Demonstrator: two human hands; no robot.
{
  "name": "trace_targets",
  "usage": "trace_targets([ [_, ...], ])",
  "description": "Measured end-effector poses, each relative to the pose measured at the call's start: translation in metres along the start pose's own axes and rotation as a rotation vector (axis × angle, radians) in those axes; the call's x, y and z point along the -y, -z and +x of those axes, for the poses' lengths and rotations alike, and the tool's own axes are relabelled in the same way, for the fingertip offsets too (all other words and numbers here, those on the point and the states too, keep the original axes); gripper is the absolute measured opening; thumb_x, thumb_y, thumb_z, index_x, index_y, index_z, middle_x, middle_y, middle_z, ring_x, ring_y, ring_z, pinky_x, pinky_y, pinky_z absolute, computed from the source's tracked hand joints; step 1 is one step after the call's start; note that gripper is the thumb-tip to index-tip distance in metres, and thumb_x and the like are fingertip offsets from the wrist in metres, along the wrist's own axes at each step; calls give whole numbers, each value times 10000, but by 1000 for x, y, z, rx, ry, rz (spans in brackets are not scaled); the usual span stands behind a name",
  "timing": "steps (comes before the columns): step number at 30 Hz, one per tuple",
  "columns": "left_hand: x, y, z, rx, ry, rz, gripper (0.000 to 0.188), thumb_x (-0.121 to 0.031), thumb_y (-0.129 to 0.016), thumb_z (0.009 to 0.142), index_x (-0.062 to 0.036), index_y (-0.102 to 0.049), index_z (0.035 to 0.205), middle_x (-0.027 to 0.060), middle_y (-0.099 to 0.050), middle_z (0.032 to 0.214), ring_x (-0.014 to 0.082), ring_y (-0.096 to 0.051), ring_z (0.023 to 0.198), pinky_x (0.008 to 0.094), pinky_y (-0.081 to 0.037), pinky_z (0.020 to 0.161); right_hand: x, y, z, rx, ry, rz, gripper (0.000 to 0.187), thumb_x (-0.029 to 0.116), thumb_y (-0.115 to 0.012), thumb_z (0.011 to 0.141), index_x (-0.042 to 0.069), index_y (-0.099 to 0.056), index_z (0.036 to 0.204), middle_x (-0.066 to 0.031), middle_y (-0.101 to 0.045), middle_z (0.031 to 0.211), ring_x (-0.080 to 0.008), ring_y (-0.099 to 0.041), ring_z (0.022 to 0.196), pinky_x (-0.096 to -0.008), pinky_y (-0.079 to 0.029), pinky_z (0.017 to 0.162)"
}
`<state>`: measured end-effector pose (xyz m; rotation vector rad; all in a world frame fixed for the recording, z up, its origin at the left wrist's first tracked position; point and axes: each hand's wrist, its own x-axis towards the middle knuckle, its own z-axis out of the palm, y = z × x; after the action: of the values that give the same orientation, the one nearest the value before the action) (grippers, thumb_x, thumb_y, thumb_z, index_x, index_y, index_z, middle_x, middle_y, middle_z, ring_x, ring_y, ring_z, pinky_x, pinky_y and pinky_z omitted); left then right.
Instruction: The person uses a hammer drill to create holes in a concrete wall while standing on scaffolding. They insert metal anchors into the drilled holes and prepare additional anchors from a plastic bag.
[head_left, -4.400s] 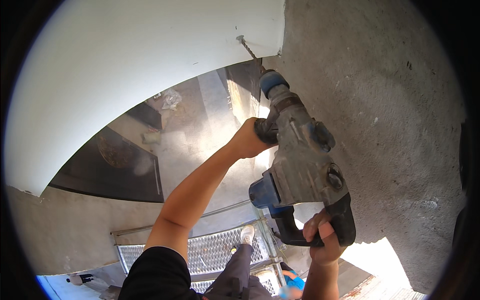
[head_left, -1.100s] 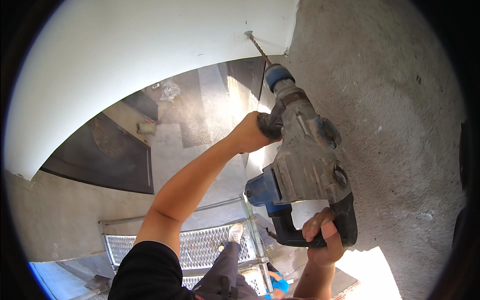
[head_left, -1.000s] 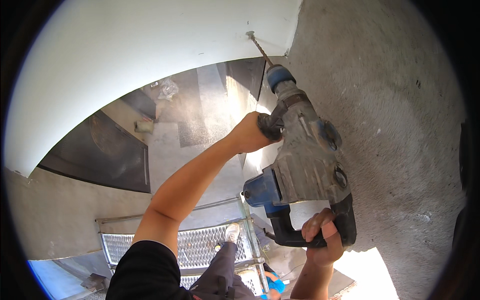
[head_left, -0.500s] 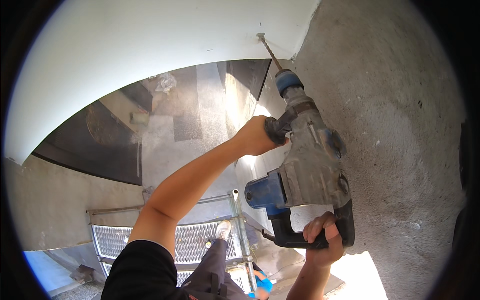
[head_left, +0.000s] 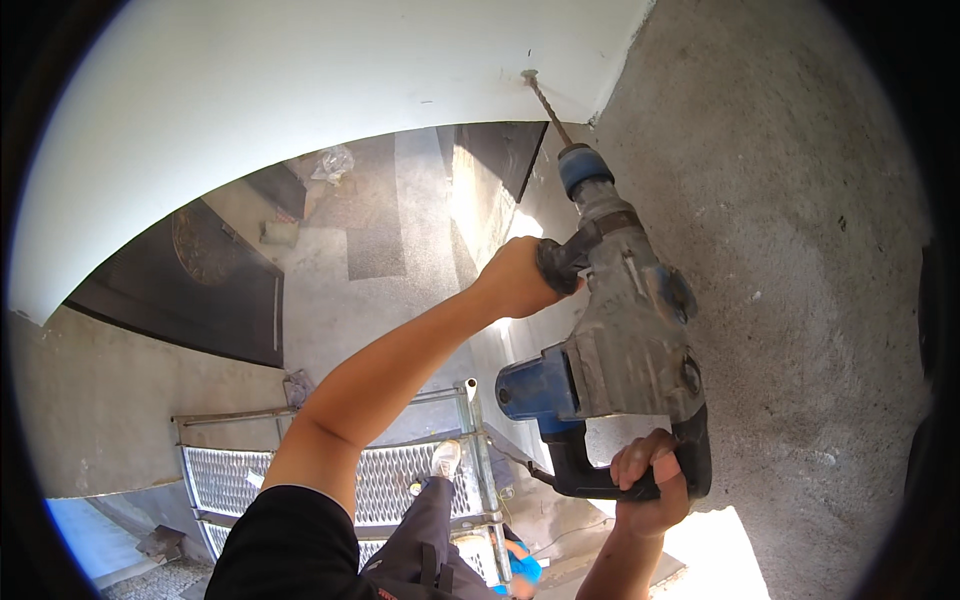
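A large grey and blue rotary hammer drill [head_left: 630, 320] points up and away, its body close to the rough wall. Its long drill bit [head_left: 548, 105] meets the white panel [head_left: 330, 70] overhead, where the surface around the tip is chipped. My left hand [head_left: 525, 278] wraps round the black side handle [head_left: 563, 262]. Down at the rear, my right hand [head_left: 650, 480] is closed on the black main handle, fingers curled over the grip. Whether a finger presses the trigger is hidden.
I stand on a metal mesh scaffold platform [head_left: 390, 478] with tubular rails. A rough concrete wall [head_left: 800, 300] rises at the right. Far below lie a grey floor [head_left: 340, 330], a dark door [head_left: 230, 285] and a plastic bag [head_left: 332, 163]. Another person in blue [head_left: 522, 570] is below.
The drill and both my hands sit slightly further right and lower in the picture. The bit's tip stays at the same chipped spot, and both grips are unchanged.
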<state>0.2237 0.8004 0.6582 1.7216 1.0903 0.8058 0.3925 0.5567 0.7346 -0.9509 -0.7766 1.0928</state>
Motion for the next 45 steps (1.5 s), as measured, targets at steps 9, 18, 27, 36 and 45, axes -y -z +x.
trace_targets([
  [9, 2, 0, 2, 4, 2, -16, 400, -399, -784, 773, -9, -696, 785, 150, -685, 708, 293, -673, 678, 391, -520, 662, 1, -1, 1, 49, 20, -53, 187, 190, -570, 931, 73, -504, 801, -59, -477, 684, -153, -439, 523, -304, -373, 508],
  [18, 0, 2, 2, -1, 13, -21, 385, -377, -793, 768, -5, -695, 778, 144, -680, 696, 274, -664, 659, 388, -513, 651, 0, -2, 2, 42, 18, -33, 196, 171, -560, 931, 70, -490, 778, -59, -456, 675, -154, -433, 520, -305, -376, 503],
  [27, 5, 0, 6, -12, -12, -51, 379, -365, -805, 757, -3, -698, 792, 154, -688, 712, 282, -670, 668, 386, -515, 657, -1, -1, 3, 61, 26, -33, 194, 163, -554, 935, 68, -497, 776, -58, -460, 684, -153, -436, 526, -303, -380, 507],
  [36, 3, 1, 5, -19, -2, -45, 384, -368, -806, 757, -2, -698, 800, 158, -696, 730, 293, -678, 683, 387, -521, 668, -1, -3, 4, 51, 29, -41, 194, 163, -557, 928, 61, -503, 773, -61, -459, 674, -154, -439, 522, -306, -385, 508],
  [45, 2, 3, 5, -18, -22, -20, 372, -365, -795, 765, -4, -707, 794, 162, -690, 715, 296, -678, 674, 393, -519, 658, -4, -2, 5, 63, 19, -15, 185, 161, -556, 929, 60, -504, 782, -56, -469, 683, -153, -447, 534, -308, -394, 522],
])
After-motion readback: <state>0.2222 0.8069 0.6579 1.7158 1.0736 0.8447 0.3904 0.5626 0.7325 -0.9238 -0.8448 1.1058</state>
